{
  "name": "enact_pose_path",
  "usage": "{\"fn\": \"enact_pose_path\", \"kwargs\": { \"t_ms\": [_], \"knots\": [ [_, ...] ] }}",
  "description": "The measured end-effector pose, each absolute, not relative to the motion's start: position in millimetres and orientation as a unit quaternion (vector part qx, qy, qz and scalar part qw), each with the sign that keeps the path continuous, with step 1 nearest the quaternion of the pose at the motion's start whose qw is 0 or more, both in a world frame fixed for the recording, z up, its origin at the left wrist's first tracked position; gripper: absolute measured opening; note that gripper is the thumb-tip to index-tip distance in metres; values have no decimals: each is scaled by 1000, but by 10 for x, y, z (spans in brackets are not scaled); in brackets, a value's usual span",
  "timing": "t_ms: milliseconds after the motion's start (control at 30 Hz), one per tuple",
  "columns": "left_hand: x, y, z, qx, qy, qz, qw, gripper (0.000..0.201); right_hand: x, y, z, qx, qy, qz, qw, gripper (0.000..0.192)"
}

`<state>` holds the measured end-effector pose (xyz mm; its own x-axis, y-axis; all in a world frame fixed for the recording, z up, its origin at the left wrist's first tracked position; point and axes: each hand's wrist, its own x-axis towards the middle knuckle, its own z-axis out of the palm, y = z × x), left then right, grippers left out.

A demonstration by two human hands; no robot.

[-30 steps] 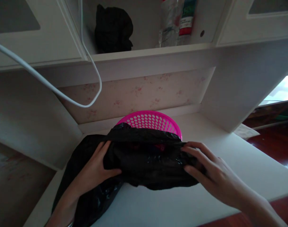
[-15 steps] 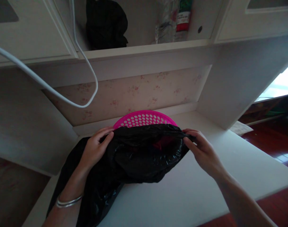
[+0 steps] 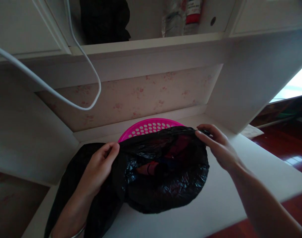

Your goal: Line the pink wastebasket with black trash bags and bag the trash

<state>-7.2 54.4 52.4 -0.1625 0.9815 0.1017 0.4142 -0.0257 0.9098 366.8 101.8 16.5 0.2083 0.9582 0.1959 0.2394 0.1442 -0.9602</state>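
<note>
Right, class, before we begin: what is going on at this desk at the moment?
A person holds a black plastic bag open on a white desk. The left hand and the right hand each grip its rim on their own side. Reddish items show inside the bag. A pink perforated basket stands just behind it.

Black plastic bag (image 3: 165, 178): glossy, crinkled, lay in lower centre of frame on white desk. Mouth was held open, facing up; red and dark things showed inside, too dim to tell apart. Left edge was pinched by left hand (image 3: 100, 167), right edge by right hand (image 3: 218, 147). Rest of bag trailed toward lower left, under left forearm.
</note>
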Motion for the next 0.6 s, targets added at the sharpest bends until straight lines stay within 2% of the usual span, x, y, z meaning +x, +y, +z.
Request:
{"fn": "enact_pose_path", "kwargs": {
  "t_ms": [100, 167, 233, 300, 367, 500, 600],
  "knots": [
    [-36, 451, 578, 635, 608, 413, 237, 64, 3731, 1021, 242, -573, -622, 256, 468, 72],
    [-12, 413, 607, 685, 599, 388, 145, 67, 3736, 1029, 278, -559, -670, 197, 447, 58],
    [-4, 403, 622, 709, 603, 356, 83, 53, 3727, 1038, 295, -565, -679, 165, 440, 43],
    [-23, 415, 621, 705, 615, 350, 47, 31, 3716, 1046, 292, -581, -651, 170, 458, 41],
    [-64, 435, 604, 691, 622, 368, 27, 19, 3702, 1051, 281, -584, -614, 188, 496, 40],
    [-135, 445, 556, 648, 641, 409, 39, 28, 3641, 1057, 276, -540, -575, 218, 574, 35],
    [-137, 417, 553, 644, 628, 434, 53, 28, 3581, 1055, 297, -518, -548, 267, 600, 34]
  ]
}}
